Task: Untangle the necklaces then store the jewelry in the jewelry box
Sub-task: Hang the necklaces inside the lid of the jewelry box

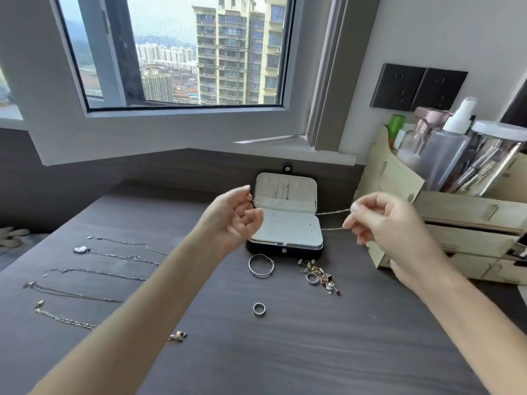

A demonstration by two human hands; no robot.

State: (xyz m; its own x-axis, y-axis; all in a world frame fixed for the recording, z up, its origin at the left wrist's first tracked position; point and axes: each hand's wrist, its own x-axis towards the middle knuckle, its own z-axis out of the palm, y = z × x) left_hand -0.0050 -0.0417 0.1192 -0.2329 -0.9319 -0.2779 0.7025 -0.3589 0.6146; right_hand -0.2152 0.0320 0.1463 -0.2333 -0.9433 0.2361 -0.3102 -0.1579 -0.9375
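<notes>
Along the back edge of the desk the jewelry box is sitting open, lid leaning back toward the wall under the window. Both hands are hovering above it. Right hand is pinching a thin chain between thumb and fingertips, two strands running left toward the box's right edge. Left hand is raised at the box's left side, fingers curled in toward the thumb; cannot tell whether it is gripping the chain's other end. Near the left edge five necklaces are lying straightened in a row, apart from each other, the left forearm crossing over their right ends. Just in front of the box a bangle is lying flat, and a small pile of earrings and charms is sitting to its right. A ring is lying alone nearer the middle, and a small charm is lying just beside the left forearm. Bare wood is showing between the forearms toward the front edge. At the right edge a wooden organizer with bottles is crowding close behind the right hand, with wall sockets above it.
</notes>
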